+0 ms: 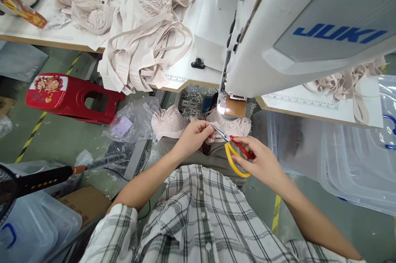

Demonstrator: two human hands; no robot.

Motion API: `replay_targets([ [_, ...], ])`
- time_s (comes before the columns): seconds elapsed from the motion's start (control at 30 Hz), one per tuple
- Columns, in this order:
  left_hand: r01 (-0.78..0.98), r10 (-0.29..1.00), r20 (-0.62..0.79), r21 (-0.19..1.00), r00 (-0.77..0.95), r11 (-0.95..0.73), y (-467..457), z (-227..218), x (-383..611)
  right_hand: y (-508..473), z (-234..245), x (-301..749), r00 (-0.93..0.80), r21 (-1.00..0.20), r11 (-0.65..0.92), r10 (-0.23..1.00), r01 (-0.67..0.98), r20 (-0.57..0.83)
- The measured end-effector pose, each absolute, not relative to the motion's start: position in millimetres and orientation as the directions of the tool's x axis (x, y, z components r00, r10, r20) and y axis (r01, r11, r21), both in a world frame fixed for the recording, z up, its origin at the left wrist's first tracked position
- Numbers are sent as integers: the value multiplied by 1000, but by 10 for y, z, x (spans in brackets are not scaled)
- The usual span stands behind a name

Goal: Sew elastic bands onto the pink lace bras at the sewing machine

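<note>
A pale pink lace bra (169, 123) lies across my lap, one cup on each side of my left hand. Thumb and fingers of my left hand (198, 132) are closed in a pinch at the middle of the bra; the exact bit between them is hidden. My right hand (258, 158) grips a pair of scissors (238, 166) with one yellow and one red handle loop. The scissor blades point up and left, their tips reaching my left fingertips. How far the blades are parted is hard to see.
Above my hands stands a white JUKI sewing machine (293, 36). Bras (148, 32) are heaped on the table at left, and pale straps (340, 83) lie at right. A red stool (74, 98) and clear plastic bins (352, 160) flank me.
</note>
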State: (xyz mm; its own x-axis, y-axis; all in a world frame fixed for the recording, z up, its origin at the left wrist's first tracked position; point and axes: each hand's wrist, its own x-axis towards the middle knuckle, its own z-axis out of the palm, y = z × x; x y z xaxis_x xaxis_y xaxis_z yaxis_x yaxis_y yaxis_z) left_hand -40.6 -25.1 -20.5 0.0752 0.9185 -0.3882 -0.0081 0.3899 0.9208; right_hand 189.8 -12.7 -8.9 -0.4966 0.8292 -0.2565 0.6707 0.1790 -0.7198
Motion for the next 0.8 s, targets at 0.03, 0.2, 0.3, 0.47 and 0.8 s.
replay_targets([
  [0.03, -12, 919, -386, 922, 75, 388, -254, -214, -403, -130, -87, 1904, -495, -723, 172, 829, 669, -261],
  [0.2, -80, 928, -372, 924, 32, 373, -272, -260, -363, -195, -70, 1981, -463, -744, 117, 842, 658, -278],
  [0.3, -240, 920, -391, 893, 3, 380, -279, -292, -335, -188, -43, 2127, -407, -722, 96, 872, 685, -270],
  [0.47, -462, 909, -414, 797, 50, 388, -271, -314, -286, 282, 63, 2473, -228, -536, 88, 953, 840, -201],
  [0.8, -125, 671, -552, 719, 495, 684, -156, -92, -344, 359, -92, 1929, -728, -257, 820, 572, 511, 377],
])
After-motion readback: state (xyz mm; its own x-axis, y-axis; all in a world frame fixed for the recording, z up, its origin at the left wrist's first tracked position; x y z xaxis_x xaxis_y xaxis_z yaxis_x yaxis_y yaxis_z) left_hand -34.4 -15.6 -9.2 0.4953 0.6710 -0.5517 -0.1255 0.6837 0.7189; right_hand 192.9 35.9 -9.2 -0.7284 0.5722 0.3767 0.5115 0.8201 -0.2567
